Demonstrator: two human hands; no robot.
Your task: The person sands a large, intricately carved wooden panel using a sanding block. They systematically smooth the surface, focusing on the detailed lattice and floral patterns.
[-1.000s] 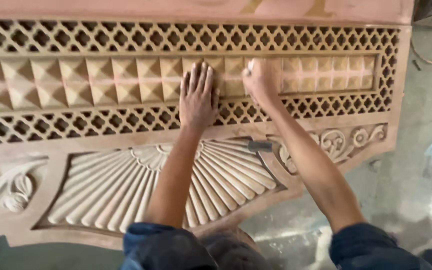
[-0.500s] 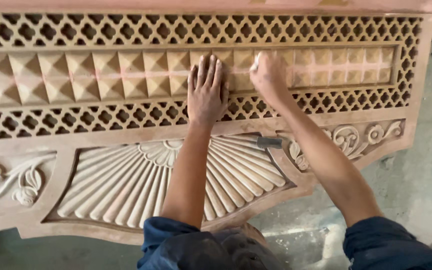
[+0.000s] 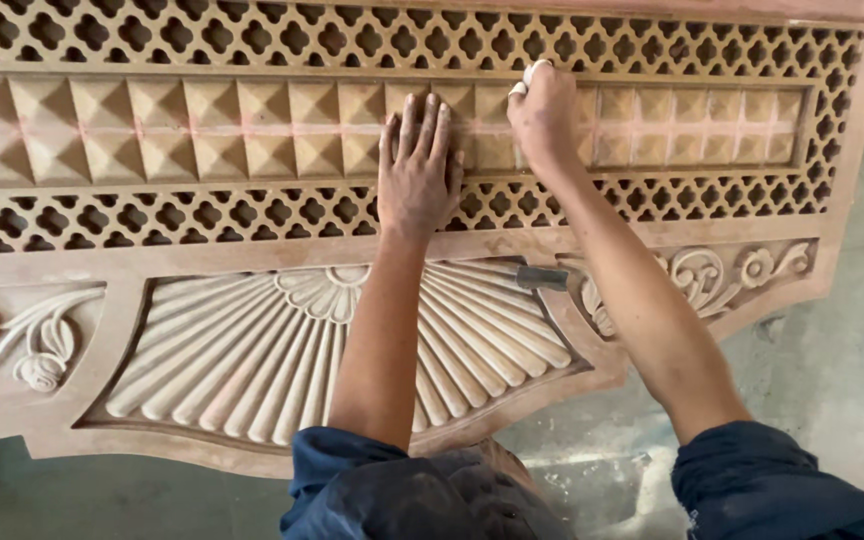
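Note:
A large carved wooden panel [image 3: 202, 255] lies flat below me, with lattice bands, a row of raised pyramid blocks and a fan-shaped shell carving. My left hand [image 3: 418, 170] rests flat on the pyramid row, fingers spread. Just to its right, my right hand [image 3: 544, 115] is closed around a small pale piece [image 3: 532, 72], probably sandpaper, pressed to the top of the pyramid row. A small metal tool with a wooden handle [image 3: 527, 275] lies on the panel between my forearms.
Scroll and flower carvings sit at the panel's left [image 3: 12, 340] and right [image 3: 712, 275]. A dusty grey concrete floor [image 3: 832, 380] runs along the panel's lower right edge. My dark blue sleeves fill the bottom of the view.
My right hand has slid slightly up the pyramid row. The view has shifted a little, so the panel and hands sit further right; my left hand stays flat in place.

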